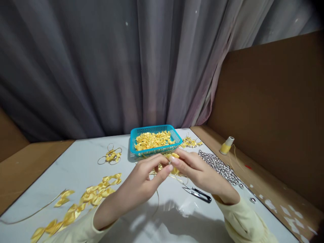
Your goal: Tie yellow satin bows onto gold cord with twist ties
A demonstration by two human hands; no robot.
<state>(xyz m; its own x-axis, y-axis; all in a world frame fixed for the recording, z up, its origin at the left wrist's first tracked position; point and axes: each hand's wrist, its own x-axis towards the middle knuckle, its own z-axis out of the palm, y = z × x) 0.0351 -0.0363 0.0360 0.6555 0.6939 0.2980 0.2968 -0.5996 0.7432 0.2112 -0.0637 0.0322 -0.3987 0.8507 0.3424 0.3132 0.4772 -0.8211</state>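
My left hand [146,177] and my right hand [196,167] meet over the middle of the white table. The fingers of both are closed in a pinch around a yellow ribbon bow [175,155], partly hidden by the fingertips. A thin gold cord [158,199] hangs below my left hand. Behind the fingers lies a bunch of gold cords [157,168], largely covered. Black-handled thread snips [201,195] rest just below my right hand, their blades pointing left. Many loose silver beads [220,166] are spread to the right of it.
A blue basket [131,145] of small yellow bows stands at the back. More yellow bows [93,195] lie at left, near a finished-looking bow-and-cord piece [113,156]. Similar pieces [189,141] sit right of the basket. A yellow thread spool [226,147] stands by the cardboard wall [268,111].
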